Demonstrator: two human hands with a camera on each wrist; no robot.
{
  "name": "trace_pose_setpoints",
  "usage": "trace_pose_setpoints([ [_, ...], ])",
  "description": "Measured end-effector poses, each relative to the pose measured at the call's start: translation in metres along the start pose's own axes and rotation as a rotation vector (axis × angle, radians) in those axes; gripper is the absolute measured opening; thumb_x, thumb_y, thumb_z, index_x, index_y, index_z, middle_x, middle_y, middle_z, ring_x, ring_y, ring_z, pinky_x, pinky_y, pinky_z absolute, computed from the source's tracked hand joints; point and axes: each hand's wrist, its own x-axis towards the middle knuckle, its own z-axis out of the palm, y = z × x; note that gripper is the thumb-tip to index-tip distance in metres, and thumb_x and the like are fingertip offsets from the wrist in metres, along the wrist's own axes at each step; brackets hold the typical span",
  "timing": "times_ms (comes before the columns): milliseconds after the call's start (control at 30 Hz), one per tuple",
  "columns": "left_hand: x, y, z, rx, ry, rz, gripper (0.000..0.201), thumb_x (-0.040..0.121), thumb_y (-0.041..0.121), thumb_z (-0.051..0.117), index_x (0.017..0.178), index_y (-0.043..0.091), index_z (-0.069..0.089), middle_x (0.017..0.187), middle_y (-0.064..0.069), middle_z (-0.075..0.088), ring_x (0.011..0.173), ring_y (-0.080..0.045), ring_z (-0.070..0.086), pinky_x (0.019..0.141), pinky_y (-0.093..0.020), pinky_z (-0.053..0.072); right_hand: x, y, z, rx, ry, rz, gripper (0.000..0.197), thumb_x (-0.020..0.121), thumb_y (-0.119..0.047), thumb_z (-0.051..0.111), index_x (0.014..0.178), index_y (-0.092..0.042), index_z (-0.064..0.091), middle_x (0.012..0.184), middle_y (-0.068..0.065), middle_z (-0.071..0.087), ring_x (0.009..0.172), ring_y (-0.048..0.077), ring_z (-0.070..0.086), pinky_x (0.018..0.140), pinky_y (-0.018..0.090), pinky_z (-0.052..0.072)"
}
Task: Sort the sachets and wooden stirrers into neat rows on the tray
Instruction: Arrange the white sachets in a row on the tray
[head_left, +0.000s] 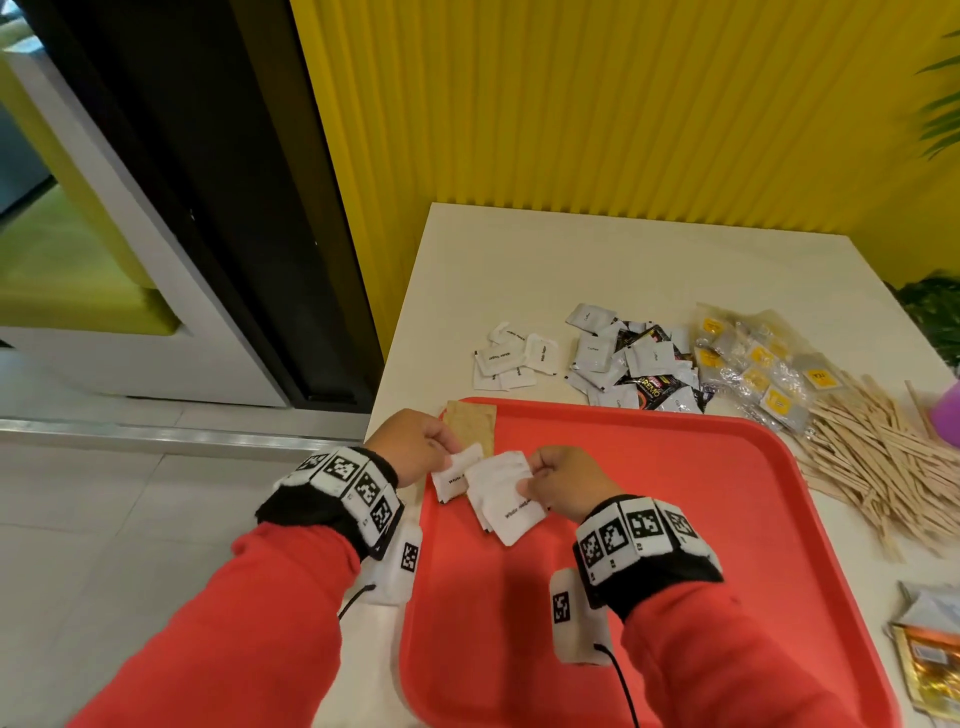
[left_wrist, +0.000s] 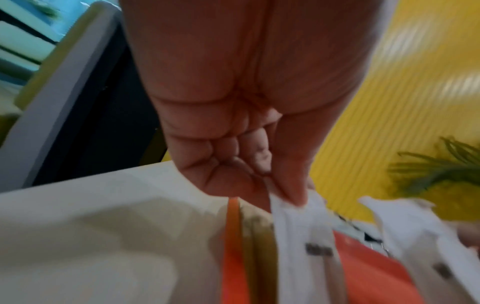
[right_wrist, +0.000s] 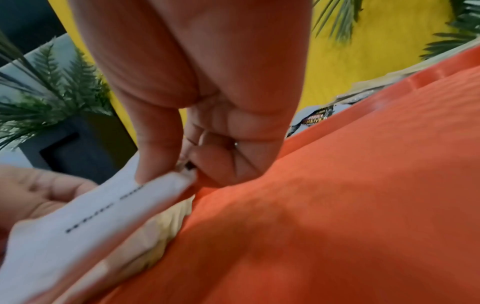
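A red tray (head_left: 675, 519) fills the lower centre. White sachets (head_left: 501, 493) sit fanned at its upper left beside a brown sachet (head_left: 475, 423). Loose sachets (head_left: 623, 364) lie above; wooden stirrers (head_left: 872, 467) are heaped at right.

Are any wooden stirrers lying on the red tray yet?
No: the wooden stirrers all lie heaped on the table right of the red tray, which carries only a brown sachet.
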Motion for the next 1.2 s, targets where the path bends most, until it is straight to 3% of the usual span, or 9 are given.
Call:
trace_pose_setpoints([
  [133, 0.002, 0.003, 0.007, 0.160, -0.071, 0.067, 0.024, 0.080, -0.002, 0.064, 0.100, 0.007, 0.073, 0.098, -0.007, 0.069, 0.082, -0.007, 0.054, 0.064, -0.003, 0.037, 0.000, 0.008, 0.025, -0.065, -0.027, 0.048, 0.030, 0.083, 0.000, 0.062, 0.062, -0.018, 0.049, 0.062, -0.002, 0.050, 0.057, 0.008, 0.046, 0.054, 0.020, 0.039],
  [267, 0.006, 0.006, 0.008, 0.249, -0.062, 0.087, 0.024, 0.081, 0.000, 0.064, 0.103, 0.007, 0.072, 0.107, -0.007, 0.070, 0.091, -0.011, 0.058, 0.064, -0.005, 0.038, 0.005, 0.011, 0.041, -0.110, 0.026, 0.092, 0.032, 0.082, -0.003, 0.064, 0.060, -0.019, 0.046, 0.060, -0.002, 0.048, 0.054, 0.010, 0.044, 0.051, 0.021, 0.037],
  [367, 0.007, 0.008, 0.008, 0.294, -0.074, 0.093, 0.024, 0.083, 0.001, 0.063, 0.103, 0.008, 0.072, 0.110, -0.006, 0.069, 0.103, -0.016, 0.061, 0.074, -0.009, 0.041, 0.008, 0.009, 0.046, -0.129, 0.072, 0.128, 0.033, 0.081, -0.005, 0.065, 0.060, -0.020, 0.044, 0.063, -0.003, 0.049, 0.060, 0.015, 0.049, 0.051, 0.021, 0.038],
  [533, 0.010, 0.011, 0.008, 0.357, -0.083, 0.108, 0.022, 0.084, 0.005, 0.062, 0.104, 0.009, 0.072, 0.111, -0.004, 0.069, 0.105, -0.015, 0.060, 0.082, -0.012, 0.038, 0.008, 0.004, 0.052, -0.284, 0.091, 0.130, 0.034, 0.084, -0.007, 0.058, 0.058, -0.017, 0.039, 0.081, 0.007, 0.055, 0.081, 0.018, 0.051, 0.074, 0.028, 0.046],
  [733, 0.013, 0.012, 0.006, 0.367, -0.064, 0.106, 0.020, 0.083, 0.003, 0.061, 0.098, 0.009, 0.074, 0.106, -0.005, 0.070, 0.101, -0.016, 0.061, 0.081, -0.016, 0.041, 0.010, 0.001, 0.055, -0.287, 0.126, 0.119, 0.035, 0.083, -0.011, 0.062, 0.062, -0.018, 0.035, 0.102, 0.016, 0.066, 0.093, 0.026, 0.063, 0.081, 0.032, 0.048],
  [800, 0.014, 0.011, 0.005, 0.359, -0.053, 0.101, 0.020, 0.083, 0.003, 0.061, 0.097, 0.009, 0.073, 0.106, -0.004, 0.069, 0.100, -0.016, 0.061, 0.082, -0.017, 0.041, 0.012, 0.002, 0.056, -0.278, 0.126, 0.124, 0.035, 0.082, -0.012, 0.064, 0.063, -0.019, 0.035, 0.099, 0.014, 0.065, 0.097, 0.029, 0.064, 0.083, 0.034, 0.051],
  [900, 0.012, 0.009, 0.004, 0.351, -0.049, 0.110, 0.017, 0.080, 0.005, 0.064, 0.093, 0.009, 0.073, 0.096, 0.000, 0.069, 0.086, -0.011, 0.058, 0.076, -0.018, 0.042, 0.008, 0.004, 0.053, -0.286, 0.126, 0.128, 0.030, 0.081, -0.015, 0.066, 0.069, -0.018, 0.038, 0.091, 0.007, 0.058, 0.085, 0.020, 0.056, 0.071, 0.028, 0.046],
  [1033, 0.007, 0.004, 0.003, 0.442, -0.072, 0.113, 0.004, 0.074, 0.012, 0.068, 0.074, 0.016, 0.067, 0.069, 0.013, 0.056, 0.075, -0.009, 0.054, 0.064, -0.019, 0.042, 0.001, 0.004, 0.049, -0.332, 0.116, 0.133, 0.031, 0.074, -0.025, 0.074, 0.077, -0.015, 0.044, 0.088, 0.004, 0.056, 0.081, 0.020, 0.052, 0.054, 0.025, 0.037],
  [1200, 0.005, -0.001, 0.005, 0.544, -0.099, 0.051, 0.024, 0.072, 0.019, 0.074, 0.060, 0.023, 0.053, 0.071, 0.009, 0.055, 0.076, -0.012, 0.056, 0.066, -0.022, 0.043, -0.004, 0.004, 0.055, -0.415, 0.055, 0.120, 0.040, 0.070, -0.023, 0.076, 0.075, -0.018, 0.037, 0.092, 0.003, 0.054, 0.081, 0.019, 0.051, 0.049, 0.021, 0.034],
])
